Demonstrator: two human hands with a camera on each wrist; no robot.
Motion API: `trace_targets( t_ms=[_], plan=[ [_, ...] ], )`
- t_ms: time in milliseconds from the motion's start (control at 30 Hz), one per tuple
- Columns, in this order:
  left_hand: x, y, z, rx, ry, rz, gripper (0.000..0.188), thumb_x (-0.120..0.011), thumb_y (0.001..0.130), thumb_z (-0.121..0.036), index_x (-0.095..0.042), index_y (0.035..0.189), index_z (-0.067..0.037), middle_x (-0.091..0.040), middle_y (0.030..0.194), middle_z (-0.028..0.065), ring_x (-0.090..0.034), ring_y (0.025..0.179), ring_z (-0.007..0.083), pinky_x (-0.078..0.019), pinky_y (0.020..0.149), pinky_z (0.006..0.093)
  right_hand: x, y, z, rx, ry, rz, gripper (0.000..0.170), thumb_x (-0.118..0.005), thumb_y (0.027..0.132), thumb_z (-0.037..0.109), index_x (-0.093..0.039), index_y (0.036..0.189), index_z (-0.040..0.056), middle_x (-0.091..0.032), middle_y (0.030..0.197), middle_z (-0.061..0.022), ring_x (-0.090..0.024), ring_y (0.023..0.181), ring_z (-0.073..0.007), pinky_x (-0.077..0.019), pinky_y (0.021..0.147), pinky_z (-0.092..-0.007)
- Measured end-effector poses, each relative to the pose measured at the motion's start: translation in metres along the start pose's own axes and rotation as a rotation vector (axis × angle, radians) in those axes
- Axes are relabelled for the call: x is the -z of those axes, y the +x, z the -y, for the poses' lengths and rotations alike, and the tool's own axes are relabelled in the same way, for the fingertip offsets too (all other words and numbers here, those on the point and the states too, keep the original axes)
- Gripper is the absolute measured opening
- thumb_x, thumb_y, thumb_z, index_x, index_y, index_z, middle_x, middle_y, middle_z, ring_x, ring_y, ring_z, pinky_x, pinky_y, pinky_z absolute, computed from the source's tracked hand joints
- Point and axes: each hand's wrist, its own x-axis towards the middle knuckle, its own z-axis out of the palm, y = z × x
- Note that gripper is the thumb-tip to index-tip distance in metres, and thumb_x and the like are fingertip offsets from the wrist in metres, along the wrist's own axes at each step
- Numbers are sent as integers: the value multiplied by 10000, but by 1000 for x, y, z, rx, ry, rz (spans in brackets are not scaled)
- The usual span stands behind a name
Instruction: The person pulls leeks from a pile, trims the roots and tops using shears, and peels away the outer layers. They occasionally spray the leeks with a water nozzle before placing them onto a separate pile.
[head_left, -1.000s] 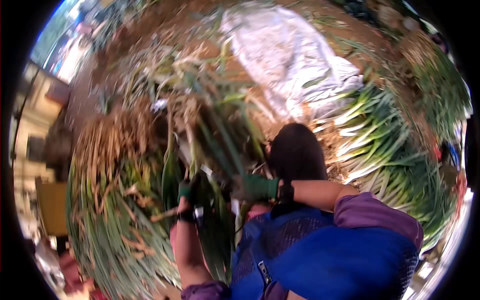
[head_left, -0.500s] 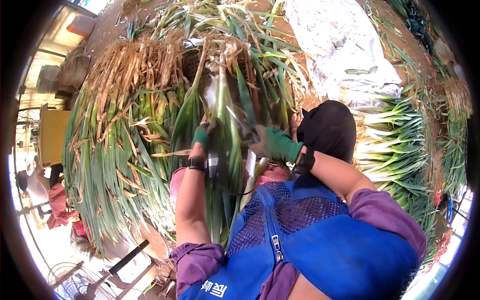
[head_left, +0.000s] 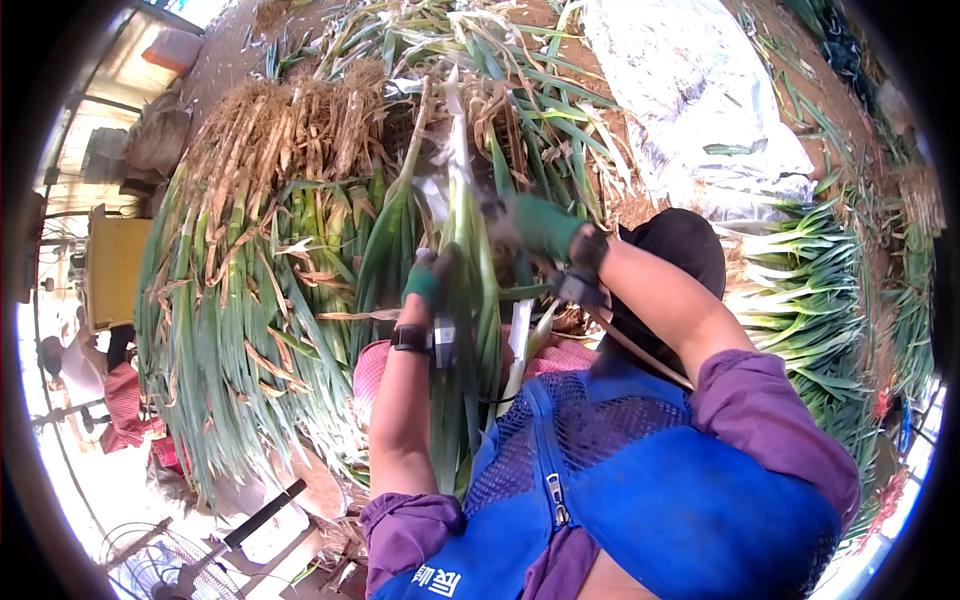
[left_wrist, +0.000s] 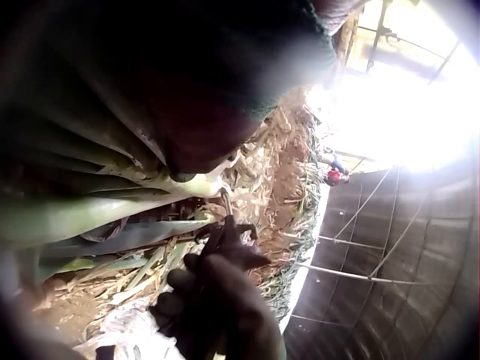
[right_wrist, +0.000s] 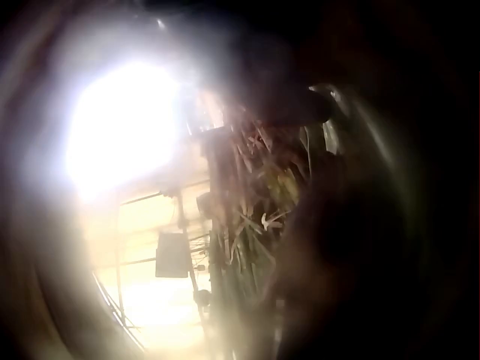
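Observation:
In the head view, my left hand (head_left: 432, 280), in a green and dark glove, grips a leek (head_left: 458, 170) by its green part. The leek's white stalk points away from my body. My right hand (head_left: 540, 228), gloved alike and blurred, is beside the stalk. In the left wrist view that hand (left_wrist: 225, 300) holds a dark tool with a thin nozzle (left_wrist: 226, 202), its tip right at the leek's pale end (left_wrist: 206, 184). A thin hose (head_left: 645, 350) shows below the right forearm. The right wrist view is mostly dark and glare.
A large heap of unpeeled leeks (head_left: 250, 260) with brown roots lies to the left. White-stemmed leeks (head_left: 800, 310) are stacked at the right, below a white sheet (head_left: 700, 100). Loose leaves (head_left: 430, 40) cover the ground ahead. A fan (head_left: 150, 565) stands at lower left.
My right hand has moved forward along the leek. The stalk's far end, brown and shaggy half a second ago, now shows white. My left hand keeps its grip; the head view has shifted.

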Motion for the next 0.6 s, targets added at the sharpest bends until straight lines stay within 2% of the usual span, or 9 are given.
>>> trace_targets(
  t_ms=[67, 167, 233, 267, 300, 367, 467, 533, 600],
  plan=[
    [3, -9, -10, 11, 58, 51, 488, -632, 877, -485, -661, 977, -8, -650, 830, 65, -572, 692, 153, -476, 638, 312, -12, -26, -14, 46, -105, 138, 377, -594, 801, 290, -603, 1026, -12, -639, 771, -153, -631, 678, -225, -506, 632, -384],
    [19, -9, -32, -2, 403, 34, 520, -626, 867, -504, -662, 1018, -7, -662, 845, 104, -598, 729, 188, -491, 683, 338, -21, -70, -36, 60, -172, 146, 514, -634, 782, 407, -568, 1063, -18, -652, 981, -266, -648, 934, -382, -493, 820, -443],
    [32, 9, -43, 35, 644, -108, 543, -626, 854, -519, -662, 1049, -13, -668, 861, 129, -613, 759, 210, -495, 711, 349, -24, -79, -57, 30, -196, 142, 554, -634, 799, 413, -534, 1111, -34, -648, 974, -270, -651, 918, -379, -495, 802, -452],
    [42, 18, -43, -47, 564, -262, 569, -645, 824, -519, -650, 1108, -26, -682, 886, 152, -645, 805, 247, -499, 739, 361, -27, -81, -64, -7, -167, 145, 551, -630, 806, 414, -532, 1123, -26, -650, 956, -267, -653, 911, -370, -496, 796, -451],
    [53, 30, -45, -231, 666, -408, 569, -653, 794, -462, -608, 1159, -28, -669, 1038, 233, -655, 957, 369, -515, 804, 433, -29, -81, -69, -44, -138, 145, 548, -626, 814, 415, -529, 1136, -18, -652, 938, -265, -656, 904, -362, -497, 790, -450],
    [65, 50, -54, -247, 947, -618, 607, -642, 792, -415, -528, 1266, -53, -627, 1142, 246, -612, 1037, 415, -500, 871, 465, -31, -82, -61, -17, -249, 72, 551, -638, 806, 423, -538, 1150, 4, -653, 919, -262, -657, 898, -356, -500, 781, -449],
    [70, 71, -54, -14, 960, -545, 697, -643, 793, -440, -452, 1347, -63, -585, 1218, 254, -585, 1096, 422, -490, 903, 498, -40, -66, -83, 100, -173, -19, 612, -698, 744, 458, -553, 1177, 50, -648, 947, -263, -646, 903, -380, -508, 778, -461],
    [64, 79, -39, -80, 1021, -567, 722, -691, 764, -449, -473, 1347, -84, -610, 1185, 250, -602, 1080, 411, -495, 908, 479, -37, -62, -82, 100, -199, -88, 632, -704, 727, 468, -553, 1179, 52, -645, 973, -262, -641, 910, -388, -510, 782, -468],
    [60, 89, -39, 105, 1060, -387, 685, -722, 747, -407, -522, 1320, -89, -609, 1209, 232, -599, 1105, 384, -492, 926, 461, -42, -60, -85, 77, -174, -91, 620, -687, 735, 456, -552, 1175, 40, -648, 975, -255, -642, 902, -388, -510, 780, -467]
  ],
)
